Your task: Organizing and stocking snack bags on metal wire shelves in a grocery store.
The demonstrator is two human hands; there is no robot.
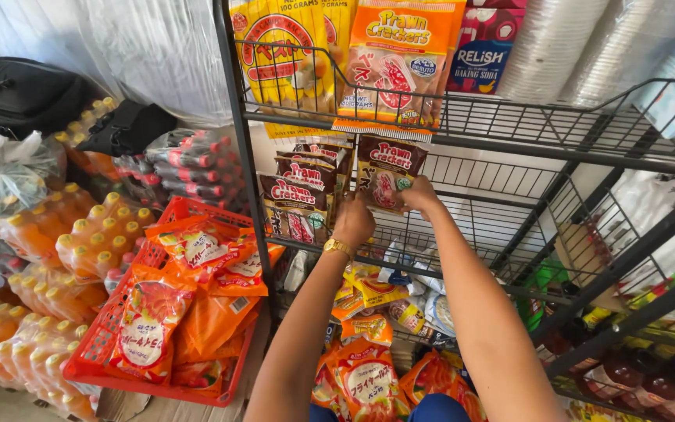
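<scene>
there, brown cracker packet [388, 173] upright in both hands [353, 223], long axis vertical

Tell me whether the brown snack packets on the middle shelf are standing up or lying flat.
Standing up. The brown packets stand in a row on the wire shelf, fronts facing outward; the right hand holds one.

Both forearms leave the frame at the bottom edge. The left hand [353, 221] covers the lower part of the brown snack packets [300, 197]; its fingers are hidden behind them. The right hand [418, 195] hides a corner of another brown packet [384, 168]. The yellow bags [283, 47] are cut off by the top edge. Bottles [650, 383] at lower right are blurred.
</scene>
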